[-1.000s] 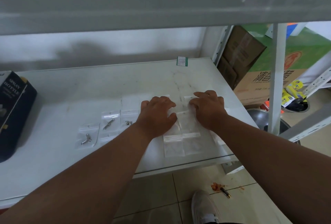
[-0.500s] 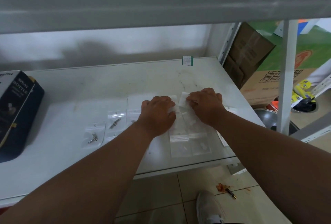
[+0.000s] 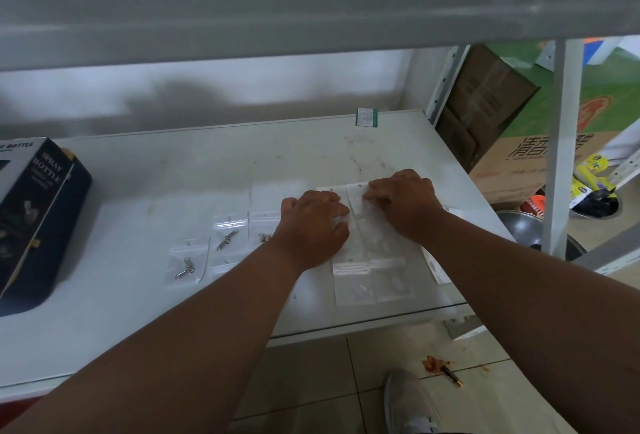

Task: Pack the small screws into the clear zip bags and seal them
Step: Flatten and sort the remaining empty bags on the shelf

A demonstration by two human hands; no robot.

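Both my hands rest on a cluster of clear zip bags [image 3: 372,277] on the white shelf [image 3: 173,173]. My left hand [image 3: 313,225] lies knuckles up, fingers curled onto the bags. My right hand [image 3: 405,206] pinches the top edge of one clear zip bag [image 3: 356,196] between them. Left of my left hand lie three small bags holding metal screws: one [image 3: 188,262] nearest the front, one [image 3: 228,236] behind it, and one [image 3: 265,231] partly hidden by my wrist. What the bags under my hands hold is hidden.
A dark spray bottle box [image 3: 31,222] stands at the shelf's left end. A small green label [image 3: 367,117] sits at the back edge. An upper shelf [image 3: 311,0] hangs overhead. A white upright post [image 3: 562,142], cardboard boxes [image 3: 491,104] and a metal bowl [image 3: 526,229] are to the right.
My right hand has shifted slightly left and lifted the top edge of one bag. My left hand has stayed put on the bags. The view has drifted a little.
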